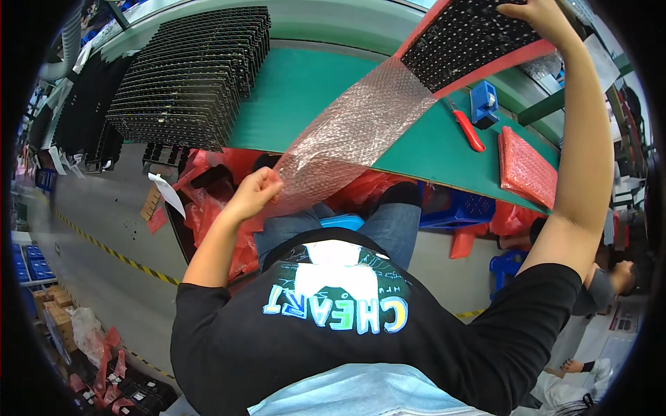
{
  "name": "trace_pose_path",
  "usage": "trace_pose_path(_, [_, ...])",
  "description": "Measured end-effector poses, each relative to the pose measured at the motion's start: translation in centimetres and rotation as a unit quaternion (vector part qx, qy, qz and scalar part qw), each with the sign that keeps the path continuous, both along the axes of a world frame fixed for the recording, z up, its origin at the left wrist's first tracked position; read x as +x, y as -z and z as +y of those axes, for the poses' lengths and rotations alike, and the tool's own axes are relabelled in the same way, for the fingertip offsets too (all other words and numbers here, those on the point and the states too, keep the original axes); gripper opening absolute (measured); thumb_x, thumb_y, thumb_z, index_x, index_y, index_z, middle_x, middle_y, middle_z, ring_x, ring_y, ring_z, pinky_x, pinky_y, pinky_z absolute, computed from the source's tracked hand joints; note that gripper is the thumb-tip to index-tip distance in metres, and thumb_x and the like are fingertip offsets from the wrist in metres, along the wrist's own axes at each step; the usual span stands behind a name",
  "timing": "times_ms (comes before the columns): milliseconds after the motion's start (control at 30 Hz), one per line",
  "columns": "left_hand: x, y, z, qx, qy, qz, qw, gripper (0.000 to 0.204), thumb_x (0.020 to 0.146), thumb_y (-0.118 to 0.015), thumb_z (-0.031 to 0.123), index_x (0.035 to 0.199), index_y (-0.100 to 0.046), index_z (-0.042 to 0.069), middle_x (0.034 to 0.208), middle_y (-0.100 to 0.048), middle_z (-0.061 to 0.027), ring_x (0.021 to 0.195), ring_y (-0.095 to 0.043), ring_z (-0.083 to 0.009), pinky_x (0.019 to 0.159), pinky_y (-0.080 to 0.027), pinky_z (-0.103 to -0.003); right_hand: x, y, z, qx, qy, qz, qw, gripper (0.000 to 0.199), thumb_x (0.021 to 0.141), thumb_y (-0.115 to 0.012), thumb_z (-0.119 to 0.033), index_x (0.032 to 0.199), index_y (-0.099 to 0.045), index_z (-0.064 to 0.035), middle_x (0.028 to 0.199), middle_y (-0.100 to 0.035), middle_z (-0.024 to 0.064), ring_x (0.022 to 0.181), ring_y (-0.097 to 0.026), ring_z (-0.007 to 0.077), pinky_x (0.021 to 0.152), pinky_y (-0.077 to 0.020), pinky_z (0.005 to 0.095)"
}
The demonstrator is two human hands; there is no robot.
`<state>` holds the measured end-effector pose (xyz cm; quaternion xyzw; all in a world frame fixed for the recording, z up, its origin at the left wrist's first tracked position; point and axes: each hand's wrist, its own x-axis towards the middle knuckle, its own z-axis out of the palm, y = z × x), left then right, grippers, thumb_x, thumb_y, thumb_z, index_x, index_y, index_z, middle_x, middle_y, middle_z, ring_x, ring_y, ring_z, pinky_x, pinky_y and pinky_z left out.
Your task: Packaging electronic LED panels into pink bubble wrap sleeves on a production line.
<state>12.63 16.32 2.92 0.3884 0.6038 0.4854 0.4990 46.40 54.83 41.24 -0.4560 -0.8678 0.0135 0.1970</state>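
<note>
A long pinkish, see-through bubble-wrap bag (361, 125) stretches slantwise between my hands, over the front edge of the green table. My left hand (253, 194) is closed in a pinch on its lower left end. At the upper right, a flat black panel (472, 41) dotted with rows of small pale spots lies against the wrap, red wrap showing along its edges. My right hand (544, 21), arm raised, grips the panel's far end; part of that hand is cut off by the picture's edge. How far the panel sits inside the bag, I cannot tell.
A tall stack of black slatted panels (194, 76) stands on the green table (277, 83) at left. Toward the right lie a red-handled tool (468, 130), a blue tape dispenser (484, 104) and folded red bubble wrap (527, 166). Another person (603, 284) is at far right.
</note>
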Motion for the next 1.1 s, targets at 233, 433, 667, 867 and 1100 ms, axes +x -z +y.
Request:
trace_pose_path(233, [1.2, 0.5, -1.0, -0.034, 0.051, 0.054, 0.997, 0.013, 0.085, -0.059, 0.005, 0.093, -0.069, 0.002, 0.076, -0.064, -0.0013, 0.067, -0.055, -0.0099, 0.060, -0.042, -0.021, -7.0, 6.2, -6.5, 0.170, 0.002, -0.146, 0.974, 0.028, 0.066, -0.069, -0.009, 0.092, -0.065, -0.0005, 0.079, -0.069, 0.0160, 0.068, -0.062, 0.0341, 0.067, -0.0516, 0.0403])
trace_pose_path(433, [0.7, 1.9, -1.5, -0.081, 0.071, 0.230, 0.967, 0.021, 0.085, -0.055, 0.005, 0.099, -0.070, 0.003, 0.083, -0.067, -0.0040, 0.070, -0.057, -0.0113, 0.062, -0.043, -0.021, -10.0, 11.4, -13.6, 0.360, -0.154, -0.083, 0.916, 0.017, 0.075, -0.067, -0.009, 0.090, -0.060, -0.0058, 0.078, -0.067, 0.0083, 0.065, -0.064, 0.0284, 0.061, -0.0520, 0.0385])
trace_pose_path(667, [2.1, -3.9, -1.6, -0.131, 0.024, -0.507, 0.851, 0.035, 0.084, -0.055, 0.003, 0.118, -0.061, -0.004, 0.101, -0.069, -0.0068, 0.083, -0.064, -0.0143, 0.072, -0.051, -0.023, -12.6, 20.2, -16.5, 0.388, -0.030, -0.199, 0.899, 0.008, 0.083, -0.059, -0.019, 0.088, -0.054, -0.0162, 0.073, -0.064, 0.0036, 0.061, -0.067, 0.0240, 0.049, -0.0524, 0.0383])
trace_pose_path(867, [4.9, -0.6, -2.8, -0.059, 0.129, -0.286, 0.948, 0.045, 0.079, -0.053, -0.006, 0.124, -0.057, -0.003, 0.107, -0.069, -0.0082, 0.089, -0.066, -0.0138, 0.076, -0.051, -0.020, -12.8, 28.8, -19.1, 0.324, -0.052, -0.144, 0.934, 0.010, 0.079, -0.059, -0.018, 0.087, -0.054, -0.0142, 0.081, -0.057, 0.0046, 0.068, -0.059, 0.0209, 0.050, -0.0466, 0.0334])
trace_pose_path(1100, [5.0, 0.9, -4.7, -0.041, 0.129, -0.303, 0.943, 0.051, 0.075, -0.049, -0.010, 0.124, -0.056, -0.003, 0.109, -0.069, -0.0084, 0.091, -0.065, -0.0124, 0.077, -0.050, -0.018, -12.2, 29.9, -20.5, 0.203, -0.045, -0.107, 0.972, 0.032, 0.070, -0.074, -0.024, 0.092, -0.055, -0.0119, 0.092, -0.056, 0.0072, 0.081, -0.058, 0.0255, 0.061, -0.0505, 0.0361])
